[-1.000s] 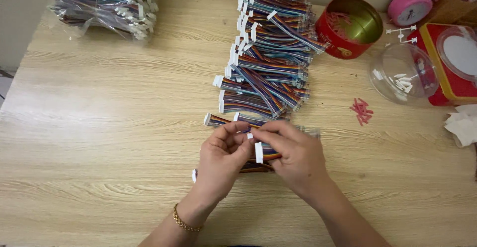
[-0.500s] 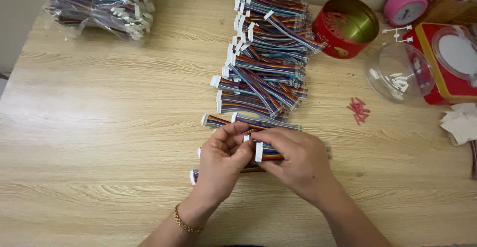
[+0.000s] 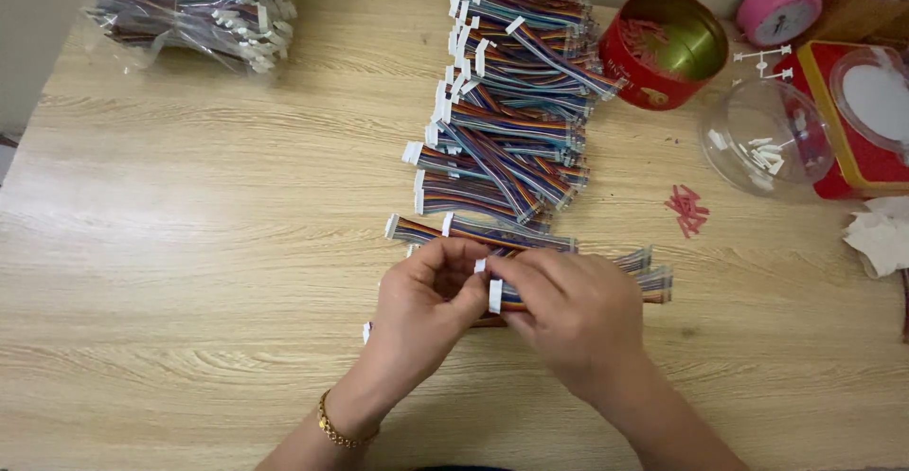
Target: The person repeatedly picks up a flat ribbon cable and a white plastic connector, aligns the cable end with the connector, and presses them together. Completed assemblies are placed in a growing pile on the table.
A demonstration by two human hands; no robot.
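Pale wooden tabletop (image 3: 189, 244) w/ a long stack of rainbow ribbon cables with white connectors (image 3: 507, 121) looking done; bagged cable bundles (image 3: 199, 7) wait top-left. Left hand (image 3: 426, 305) & right hand (image 3: 568, 310) both pinch one multicoloured ribbon cable (image 3: 653, 277), probably at its white plug.

A flat ribbon cable (image 3: 568, 286) of many coloured wires lies crosswise between the two hands, low over the surface. Its white connector (image 3: 494, 296) sits upright at the fingertips of the left hand (image 3: 426, 305), while the right hand (image 3: 578, 315) covers the middle of the cable. The far end (frayed-looking, wires fanned a little) sticks out past the right hand's outer side, resting on the surface.
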